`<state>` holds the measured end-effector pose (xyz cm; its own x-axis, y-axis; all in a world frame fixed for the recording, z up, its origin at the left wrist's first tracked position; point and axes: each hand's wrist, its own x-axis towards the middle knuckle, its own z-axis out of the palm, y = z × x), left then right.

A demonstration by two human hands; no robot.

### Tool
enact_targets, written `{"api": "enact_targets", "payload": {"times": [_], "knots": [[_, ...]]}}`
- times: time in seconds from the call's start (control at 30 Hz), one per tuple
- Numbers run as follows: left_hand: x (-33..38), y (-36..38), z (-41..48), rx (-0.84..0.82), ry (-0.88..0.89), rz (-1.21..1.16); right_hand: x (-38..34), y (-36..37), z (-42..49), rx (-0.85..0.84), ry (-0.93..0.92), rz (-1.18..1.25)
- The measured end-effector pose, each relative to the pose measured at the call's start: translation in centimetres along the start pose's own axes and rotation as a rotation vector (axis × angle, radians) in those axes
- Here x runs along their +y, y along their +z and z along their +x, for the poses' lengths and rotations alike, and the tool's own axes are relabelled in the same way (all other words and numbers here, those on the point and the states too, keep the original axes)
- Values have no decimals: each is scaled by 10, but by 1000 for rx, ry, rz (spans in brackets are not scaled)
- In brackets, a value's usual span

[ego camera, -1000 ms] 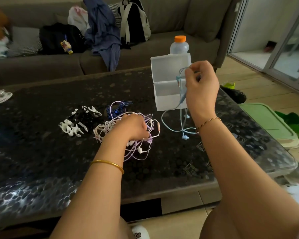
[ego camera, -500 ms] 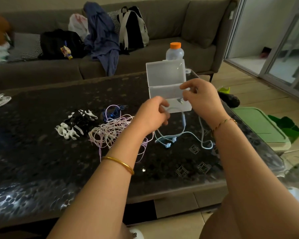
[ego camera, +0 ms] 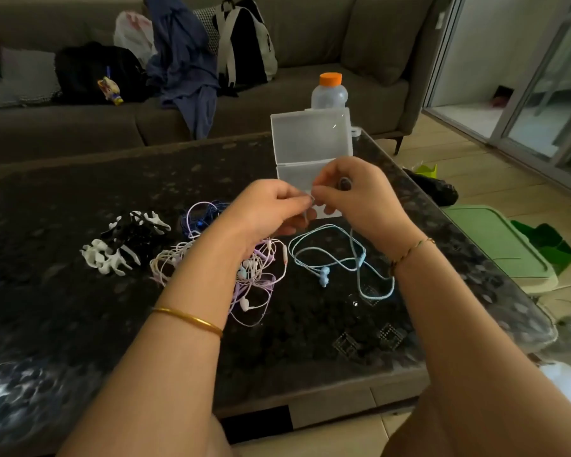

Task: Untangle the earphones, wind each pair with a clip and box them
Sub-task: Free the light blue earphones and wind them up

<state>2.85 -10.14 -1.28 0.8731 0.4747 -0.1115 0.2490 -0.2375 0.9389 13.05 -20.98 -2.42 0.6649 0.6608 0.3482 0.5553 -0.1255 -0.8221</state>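
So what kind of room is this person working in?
Most likely a home living room: a long grey fabric sofa, a low dark speckled coffee table, and glass sliding doors.

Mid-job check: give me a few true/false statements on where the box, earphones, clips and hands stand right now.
1. The clear box has its lid open. True.
2. The blue earphones are inside the box. False: they lie on the table in front of it, with the cord running up to the hands.
3. The left hand and right hand meet in front of the box. True.
4. The clips lie right of the blue earphones. False: they lie far left, beyond the tangled earphones.
5. The bottle has a blue cap. False: orange.
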Motion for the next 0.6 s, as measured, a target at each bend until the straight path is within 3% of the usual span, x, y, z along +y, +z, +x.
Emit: {"api": "enact_targets", "payload": {"times": [0.27, 0.5, 0.6], "knots": [[-6, -17, -10, -142, -275, -424, -12, 14, 3, -107, -20, 50], [-11, -25, -15, -173, -305, -465, -16, 26, 6, -126, 11, 139], [-10, -26, -16, -114, -303, -519, -18, 25, 7, -187, 48, 187]]}}
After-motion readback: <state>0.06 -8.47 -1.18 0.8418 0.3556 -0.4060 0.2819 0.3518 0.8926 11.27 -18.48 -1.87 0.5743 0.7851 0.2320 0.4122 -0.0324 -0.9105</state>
